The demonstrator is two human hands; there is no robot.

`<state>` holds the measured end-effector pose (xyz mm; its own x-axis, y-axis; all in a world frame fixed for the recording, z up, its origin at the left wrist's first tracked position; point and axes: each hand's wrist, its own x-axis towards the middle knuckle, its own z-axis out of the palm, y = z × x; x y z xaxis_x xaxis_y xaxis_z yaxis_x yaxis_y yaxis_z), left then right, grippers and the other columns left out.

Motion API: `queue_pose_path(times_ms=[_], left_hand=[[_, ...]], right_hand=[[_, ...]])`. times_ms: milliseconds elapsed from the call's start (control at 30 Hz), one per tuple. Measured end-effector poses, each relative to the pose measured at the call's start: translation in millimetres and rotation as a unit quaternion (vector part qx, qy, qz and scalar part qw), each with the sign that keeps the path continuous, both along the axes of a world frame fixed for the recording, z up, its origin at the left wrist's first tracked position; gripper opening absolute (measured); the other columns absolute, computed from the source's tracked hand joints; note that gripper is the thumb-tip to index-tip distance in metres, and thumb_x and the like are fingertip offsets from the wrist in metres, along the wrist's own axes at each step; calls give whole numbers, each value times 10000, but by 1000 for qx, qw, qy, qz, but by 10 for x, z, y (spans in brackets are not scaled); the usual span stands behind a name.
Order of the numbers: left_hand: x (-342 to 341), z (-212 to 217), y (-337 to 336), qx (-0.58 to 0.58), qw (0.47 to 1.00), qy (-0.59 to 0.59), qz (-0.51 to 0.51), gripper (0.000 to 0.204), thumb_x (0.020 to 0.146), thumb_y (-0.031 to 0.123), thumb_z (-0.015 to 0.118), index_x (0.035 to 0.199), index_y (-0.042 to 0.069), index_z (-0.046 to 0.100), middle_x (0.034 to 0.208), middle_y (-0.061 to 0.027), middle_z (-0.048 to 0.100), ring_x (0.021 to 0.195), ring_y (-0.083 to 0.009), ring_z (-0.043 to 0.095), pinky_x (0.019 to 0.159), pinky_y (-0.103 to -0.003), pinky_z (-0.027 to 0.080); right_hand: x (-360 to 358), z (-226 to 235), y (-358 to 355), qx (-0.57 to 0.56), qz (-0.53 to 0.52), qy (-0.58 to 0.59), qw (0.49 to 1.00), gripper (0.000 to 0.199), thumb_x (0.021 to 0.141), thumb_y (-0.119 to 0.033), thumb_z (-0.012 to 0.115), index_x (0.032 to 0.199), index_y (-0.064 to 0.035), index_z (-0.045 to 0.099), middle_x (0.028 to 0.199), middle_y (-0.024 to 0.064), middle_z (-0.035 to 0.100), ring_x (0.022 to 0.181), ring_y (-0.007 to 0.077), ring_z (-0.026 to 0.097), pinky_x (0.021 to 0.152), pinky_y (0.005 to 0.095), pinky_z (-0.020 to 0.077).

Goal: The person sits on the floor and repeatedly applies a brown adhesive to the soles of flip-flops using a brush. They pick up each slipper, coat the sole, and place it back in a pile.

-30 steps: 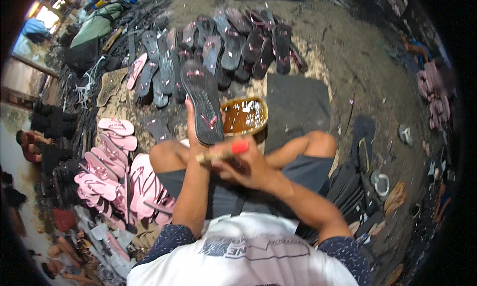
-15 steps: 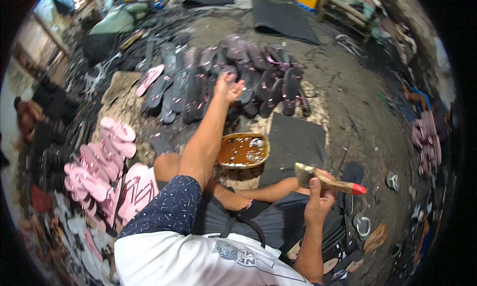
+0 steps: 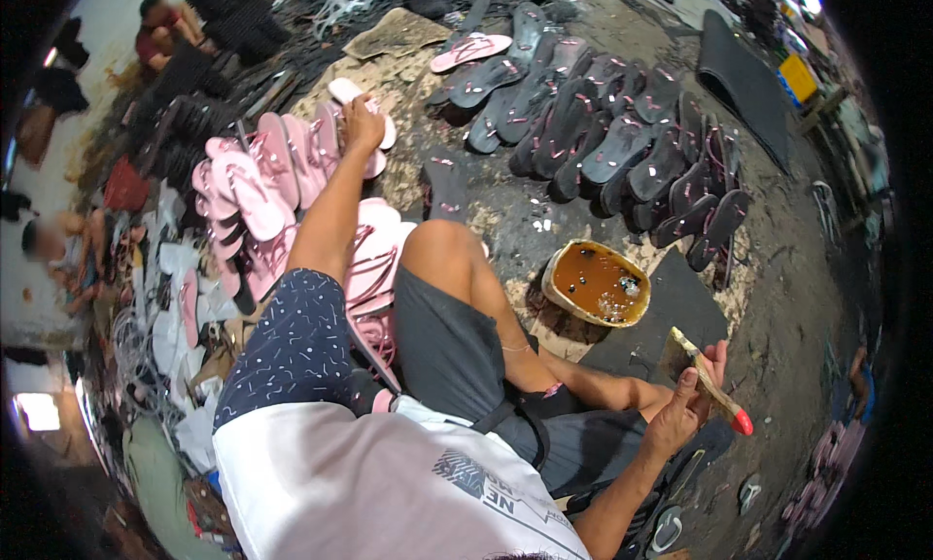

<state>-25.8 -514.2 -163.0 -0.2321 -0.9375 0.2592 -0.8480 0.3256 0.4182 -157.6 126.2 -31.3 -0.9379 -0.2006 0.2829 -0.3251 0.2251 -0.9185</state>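
My left hand (image 3: 362, 127) reaches to the far end of a cluster of pink flip-flops (image 3: 255, 192), its fingers closed over the edge of one pink flip-flop (image 3: 381, 113). The fingertips are partly hidden behind the hand. On the other side, above my lap, my right hand (image 3: 682, 412) grips a flat paintbrush (image 3: 725, 404) by its red-tipped handle, with the bristles pointing up and away from me. Beyond my crossed legs stands an oval tub (image 3: 556, 293) of brown liquid with bubbles on top.
Rows of dark flip-flop soles (image 3: 622, 157) cover the ground ahead. A single pink sole (image 3: 470, 52) lies at their left end. Under the tub's right side is a dark mat (image 3: 695, 293). Two other people (image 3: 165, 35) sit at the far left. A bent black sheet (image 3: 741, 93) lies far right.
My left hand has swung left from above the dark soles to the pink flip-flops and closed on one. The view has turned left. The right hand still holds the paintbrush.
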Motion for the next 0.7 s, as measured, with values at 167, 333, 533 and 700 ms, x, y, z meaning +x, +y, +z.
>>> queue_pose_path(times_ms=[167, 333, 533, 700], left_hand=[[341, -343, -801, -31, 950, -297, -93, 562, 991, 305, 481, 1546, 302, 392, 1626, -182, 298, 1408, -407, 423, 1138, -537, 355], [228, -11, -938, -160, 888, -391, -182, 246, 903, 314, 597, 1080, 241, 752, 1409, -107, 570, 1342, -364, 478, 1133, -512, 344], [753, 1051, -777, -350, 877, 8, -330, 188, 936, 296, 714, 973, 113, 696, 1291, -179, 653, 1207, -356, 606, 999, -400, 462], [546, 1546, 1057, 93, 884, 290, -355, 172, 1032, 191, 601, 980, 27, 604, 897, -26, 628, 822, -95, 579, 715, -277, 476]], right_hand=[[-99, 13, 83, -18, -8, 4, 1000, 282, 991, -151, 641, 1222, 4, 594, 1551, 156, 427, 1407, 301, 432, 1179, 430, 323], [-136, 19, 99, -44, -75, -63, 994, 271, 969, -116, 666, 1213, -13, 612, 1466, 118, 520, 1247, 223, 549, 1097, 363, 403], [-340, -182, -217, -21, -58, -111, 992, 304, 1000, -177, 649, 1229, 22, 631, 1220, 84, 648, 1132, 175, 579, 1023, 336, 444], [-646, -574, -688, 185, 116, -52, 974, 278, 950, -194, 704, 1163, -16, 716, 1101, 96, 738, 1052, 146, 661, 925, 294, 505]])
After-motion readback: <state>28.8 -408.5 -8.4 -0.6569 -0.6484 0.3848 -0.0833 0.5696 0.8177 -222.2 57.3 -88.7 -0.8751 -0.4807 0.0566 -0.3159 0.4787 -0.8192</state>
